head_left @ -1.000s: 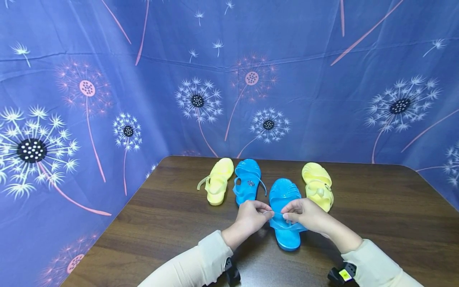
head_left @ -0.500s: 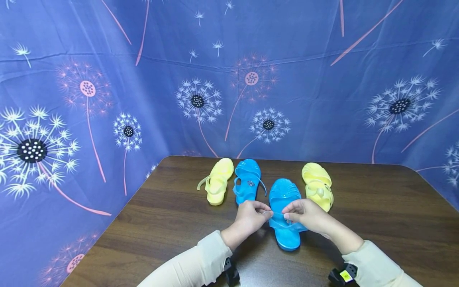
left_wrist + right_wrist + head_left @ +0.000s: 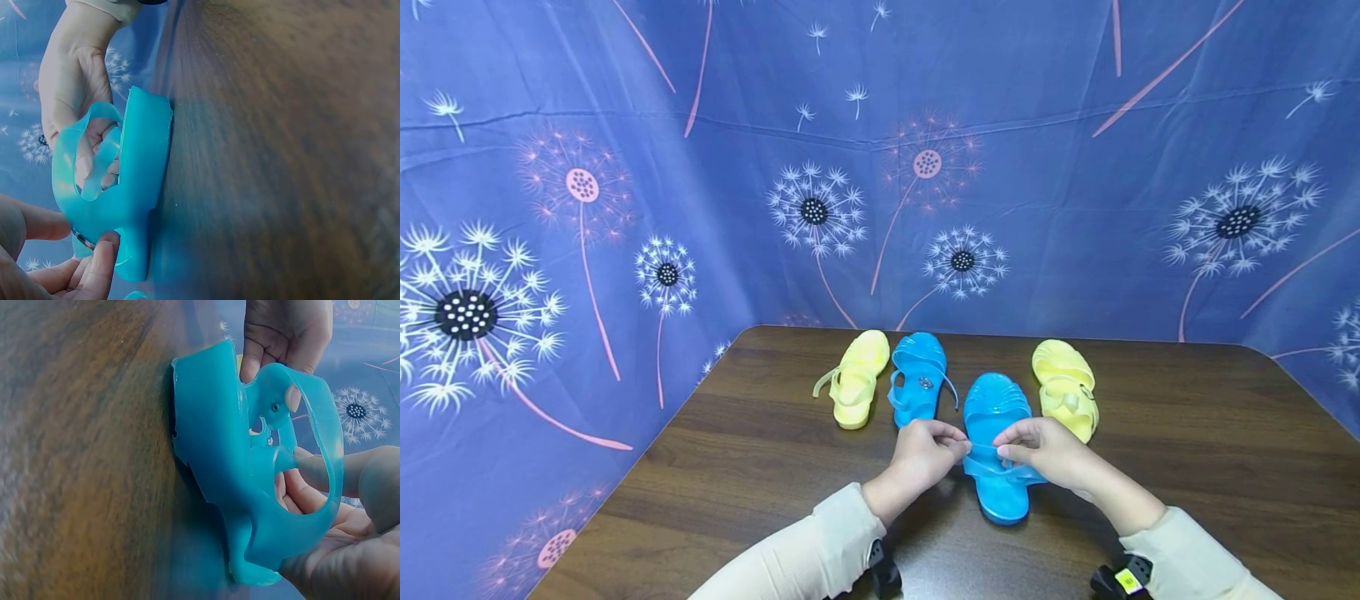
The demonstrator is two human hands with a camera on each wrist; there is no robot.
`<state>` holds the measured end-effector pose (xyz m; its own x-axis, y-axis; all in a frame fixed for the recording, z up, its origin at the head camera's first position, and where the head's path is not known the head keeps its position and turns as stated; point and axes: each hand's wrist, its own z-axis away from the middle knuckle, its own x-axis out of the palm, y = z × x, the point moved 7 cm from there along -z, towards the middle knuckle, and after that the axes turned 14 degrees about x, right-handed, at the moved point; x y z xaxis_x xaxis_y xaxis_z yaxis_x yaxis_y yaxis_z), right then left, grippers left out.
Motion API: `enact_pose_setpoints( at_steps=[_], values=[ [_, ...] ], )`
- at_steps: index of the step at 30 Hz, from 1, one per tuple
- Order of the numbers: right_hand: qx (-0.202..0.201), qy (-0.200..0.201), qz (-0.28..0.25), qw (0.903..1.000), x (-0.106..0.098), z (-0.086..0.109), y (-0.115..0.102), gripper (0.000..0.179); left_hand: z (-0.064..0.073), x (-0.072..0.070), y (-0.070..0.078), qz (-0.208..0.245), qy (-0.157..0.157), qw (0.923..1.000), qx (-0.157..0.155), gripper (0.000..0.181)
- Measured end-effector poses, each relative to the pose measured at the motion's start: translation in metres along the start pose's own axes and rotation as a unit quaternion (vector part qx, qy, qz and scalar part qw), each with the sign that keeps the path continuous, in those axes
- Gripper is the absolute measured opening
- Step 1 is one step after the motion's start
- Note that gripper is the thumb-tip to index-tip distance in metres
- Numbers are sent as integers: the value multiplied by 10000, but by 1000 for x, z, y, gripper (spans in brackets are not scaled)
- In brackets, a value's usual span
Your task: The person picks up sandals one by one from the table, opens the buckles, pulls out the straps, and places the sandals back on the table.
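Observation:
A blue jelly sandal (image 3: 1002,502) lies on the table with its toe pointing away from me. On its left side my left hand (image 3: 921,454) pinches the small metal buckle (image 3: 83,240) between thumb and fingers. Across from it, my right hand (image 3: 1048,450) holds the sandal's thin strap (image 3: 286,459) between thumb and fingers, above the insole. The right wrist view looks through the looped ankle band (image 3: 325,419) at these fingers. The fingers partly hide the strap's end, and I cannot tell whether it passes through the buckle.
Behind my left hand lie another blue sandal (image 3: 917,400) with its strap undone and a yellow sandal (image 3: 853,387). A second yellow sandal (image 3: 1063,367) lies beyond my right hand. The brown wooden table (image 3: 737,467) meets a blue dandelion-print cloth (image 3: 1052,208) at the back.
My right hand has shifted very slightly to the right, its fingertips a little farther from the left hand. The left hand and the other sandals stay put.

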<state>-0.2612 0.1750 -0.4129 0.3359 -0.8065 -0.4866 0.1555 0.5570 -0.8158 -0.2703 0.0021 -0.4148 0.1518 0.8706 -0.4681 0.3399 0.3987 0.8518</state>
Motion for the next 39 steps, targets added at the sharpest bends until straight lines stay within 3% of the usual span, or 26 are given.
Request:
enact_pose_setpoints(
  at_steps=[24, 33, 39],
  values=[
    [261, 202, -139, 9994, -4, 0, 7, 24, 1, 0, -11, 179, 77, 9996, -215, 10],
    [401, 289, -153, 9987, -3, -3, 9, 23, 6, -1, -18, 807, 44, 9939, -756, 13],
    [456, 428, -67, 9980, -5, -2, 9, 25, 5, 1, -18, 925, 141, 9934, -666, 12]
  ],
)
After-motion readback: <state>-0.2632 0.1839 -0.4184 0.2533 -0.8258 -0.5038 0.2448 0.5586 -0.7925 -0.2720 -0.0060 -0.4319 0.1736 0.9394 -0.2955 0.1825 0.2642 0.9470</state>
